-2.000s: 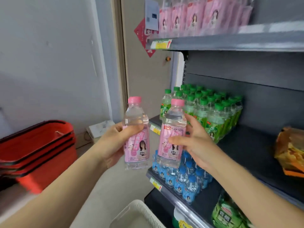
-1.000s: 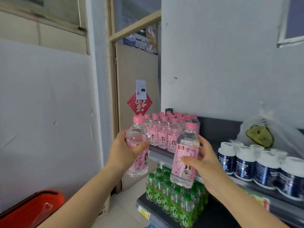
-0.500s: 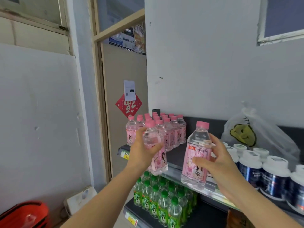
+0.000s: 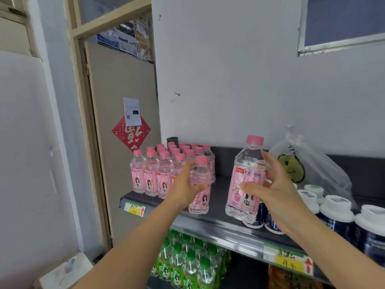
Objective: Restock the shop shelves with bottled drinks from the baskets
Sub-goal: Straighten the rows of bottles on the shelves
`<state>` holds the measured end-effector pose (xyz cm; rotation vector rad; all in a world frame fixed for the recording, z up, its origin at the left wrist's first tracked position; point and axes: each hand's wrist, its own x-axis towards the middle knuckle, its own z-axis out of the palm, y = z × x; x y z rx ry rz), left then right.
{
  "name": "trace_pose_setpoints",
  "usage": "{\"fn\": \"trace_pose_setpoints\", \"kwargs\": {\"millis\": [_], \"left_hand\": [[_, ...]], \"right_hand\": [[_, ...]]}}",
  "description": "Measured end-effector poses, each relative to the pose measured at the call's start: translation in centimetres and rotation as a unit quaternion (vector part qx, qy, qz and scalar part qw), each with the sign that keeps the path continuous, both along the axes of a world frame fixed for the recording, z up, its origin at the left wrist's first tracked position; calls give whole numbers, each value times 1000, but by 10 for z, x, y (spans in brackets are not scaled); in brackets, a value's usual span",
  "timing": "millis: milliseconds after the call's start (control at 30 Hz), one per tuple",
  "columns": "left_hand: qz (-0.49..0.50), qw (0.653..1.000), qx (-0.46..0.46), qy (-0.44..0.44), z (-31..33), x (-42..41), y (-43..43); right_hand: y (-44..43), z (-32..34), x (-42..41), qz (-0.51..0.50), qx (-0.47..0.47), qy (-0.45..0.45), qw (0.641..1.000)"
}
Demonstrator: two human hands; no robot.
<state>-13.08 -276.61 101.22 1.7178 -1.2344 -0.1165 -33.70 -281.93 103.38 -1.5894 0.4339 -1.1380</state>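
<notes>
Both hands have moved up to the top shelf (image 4: 220, 224): the left hand (image 4: 183, 188) grips one peach soda bottle (image 4: 201, 200) at its near edge, right of roughly thirteen standing bottles (image 4: 150, 176). The right hand (image 4: 277, 195) grips a second bottle (image 4: 248, 178), upright, before the jars (image 4: 335, 213).

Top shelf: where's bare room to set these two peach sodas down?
Bare shelf runs between the pink-capped bottle block and the white-lidded jars, back to the rear panel. Left end is packed with bottles; right end is crowded by jars and a plastic bag.
</notes>
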Motion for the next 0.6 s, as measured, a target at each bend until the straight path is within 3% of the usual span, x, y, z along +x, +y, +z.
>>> {"fn": "trace_pose_setpoints", "kwargs": {"millis": [267, 467, 600], "left_hand": [[-58, 998, 37, 15, -12, 21, -45], [-75, 993, 86, -28, -9, 29, -41], [-38, 997, -6, -63, -8, 22, -16]], "right_hand": [[-13, 2, 16, -25, -9, 9, 1000], [-20, 0, 28, -22, -18, 21, 999], [-18, -13, 44, -12, -15, 35, 999]]}}
